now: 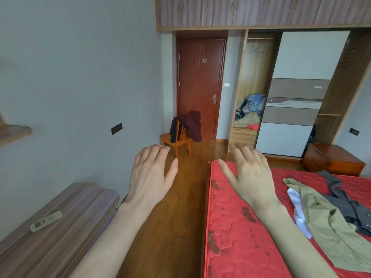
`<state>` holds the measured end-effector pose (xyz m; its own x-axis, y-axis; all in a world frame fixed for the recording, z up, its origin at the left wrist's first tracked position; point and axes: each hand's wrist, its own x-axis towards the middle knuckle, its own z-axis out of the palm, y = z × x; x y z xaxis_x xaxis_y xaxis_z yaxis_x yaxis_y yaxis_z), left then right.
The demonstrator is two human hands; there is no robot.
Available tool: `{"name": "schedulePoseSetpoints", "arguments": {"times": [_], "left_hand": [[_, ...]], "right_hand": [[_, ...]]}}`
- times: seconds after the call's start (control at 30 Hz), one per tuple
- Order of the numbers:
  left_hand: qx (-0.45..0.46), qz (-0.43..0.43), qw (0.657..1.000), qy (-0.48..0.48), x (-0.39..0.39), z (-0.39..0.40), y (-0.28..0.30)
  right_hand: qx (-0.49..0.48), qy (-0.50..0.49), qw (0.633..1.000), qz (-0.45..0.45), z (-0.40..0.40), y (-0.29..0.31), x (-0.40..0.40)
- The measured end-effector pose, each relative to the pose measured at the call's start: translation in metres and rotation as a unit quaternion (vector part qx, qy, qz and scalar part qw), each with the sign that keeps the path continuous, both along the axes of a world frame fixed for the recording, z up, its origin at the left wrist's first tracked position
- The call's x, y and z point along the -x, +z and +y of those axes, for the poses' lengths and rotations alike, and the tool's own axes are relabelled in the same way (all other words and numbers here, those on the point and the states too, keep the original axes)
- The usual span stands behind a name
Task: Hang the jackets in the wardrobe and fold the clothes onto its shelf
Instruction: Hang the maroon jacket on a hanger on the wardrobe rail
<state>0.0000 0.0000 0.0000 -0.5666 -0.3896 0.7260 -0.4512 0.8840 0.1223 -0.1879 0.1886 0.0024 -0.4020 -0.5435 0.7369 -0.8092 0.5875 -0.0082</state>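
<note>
Both hands are stretched out flat, holding nothing: the left hand (152,173) over the floor, the right hand (251,175) above the red bed (230,237). Clothes (329,221) lie on the bed's right; jackets (188,125) drape the far chair (178,142) left of the open wardrobe (253,77).

The floor (180,197) is glossy wood planking. The mattress (236,227) wears quilted red cloth, stained dark along its left edge. On it lie matt olive cloth trousers (329,227) and a grey garment (345,203). The door (200,87) is smooth reddish wood with a metal handle (214,98). The tabletop (60,227) shows matt wood-grain laminate.
</note>
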Motion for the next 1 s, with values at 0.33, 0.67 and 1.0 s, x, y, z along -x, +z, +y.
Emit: {"name": "schedulePoseSetpoints", "arguments": {"times": [0.33, 0.67, 1.0], "left_hand": [[0.002, -0.021, 1.000, 0.004, 0.077, -0.115, -0.021], [0.002, -0.036, 0.999, 0.010, 0.191, -0.228, -0.018], [-0.008, -0.026, 1.000, -0.004, 0.276, -0.317, -0.030]], "right_hand": [[0.007, -0.008, 0.999, -0.036, -0.111, -0.036, 0.081], [0.008, -0.020, 0.998, -0.052, -0.222, -0.037, 0.189], [0.005, -0.039, 0.998, -0.049, -0.297, -0.039, 0.265]]}}
